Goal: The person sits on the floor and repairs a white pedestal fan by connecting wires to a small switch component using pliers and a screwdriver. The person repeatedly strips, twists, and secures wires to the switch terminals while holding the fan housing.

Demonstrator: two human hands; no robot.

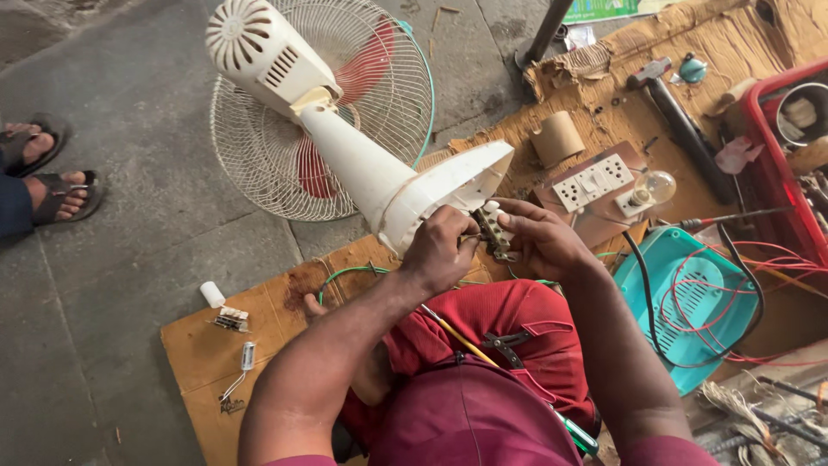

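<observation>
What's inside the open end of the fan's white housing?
The left hand covers the opening of the white housing, so its inside is hidden. Just outside it, the right hand holds a small switch block, with a green wire trailing below.

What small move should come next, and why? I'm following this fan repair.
Probably ease the switch block a little further out of the fan's base: both the left hand and right hand hold it at the opening, wires attached.
</observation>
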